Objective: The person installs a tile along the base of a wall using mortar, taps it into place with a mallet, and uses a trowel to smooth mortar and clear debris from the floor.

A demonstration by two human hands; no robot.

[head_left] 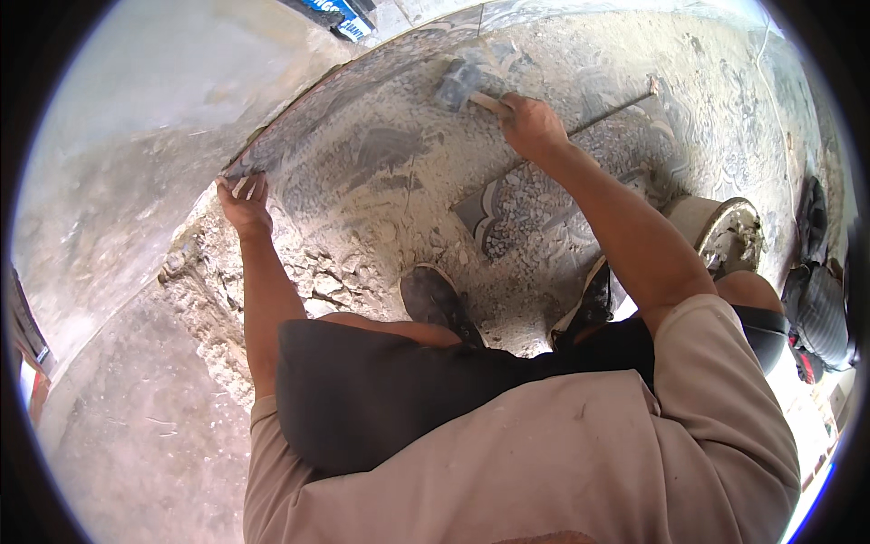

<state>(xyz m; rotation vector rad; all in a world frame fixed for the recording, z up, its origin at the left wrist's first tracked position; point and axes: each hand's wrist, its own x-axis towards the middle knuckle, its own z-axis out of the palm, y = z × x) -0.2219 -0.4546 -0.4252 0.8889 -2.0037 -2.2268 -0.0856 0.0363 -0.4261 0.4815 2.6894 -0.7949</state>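
Note:
My right hand (pixel 535 127) is closed round the wooden handle of a mallet (pixel 459 84), whose dark grey, dusty head is raised toward the far side. Off to the left, my left hand (pixel 246 204) reaches out with its fingers apart. Its fingertips touch the near corner of a dusty, grey patterned floor tile (pixel 362 150) beside the broken floor edge. A thin seam shows between that tile and the bare cement on its left. Dust and grit hide much of the tile's pattern.
Broken mortar and rubble (pixel 326 276) lie between my left arm and my shoes (pixel 435 299). A grit-covered patterned tile piece (pixel 544 204) with a thin dark bar (pixel 616 111) along its edge lies ahead. A mortar-smeared bucket (pixel 729 231) stands right, near dark bags (pixel 816 308).

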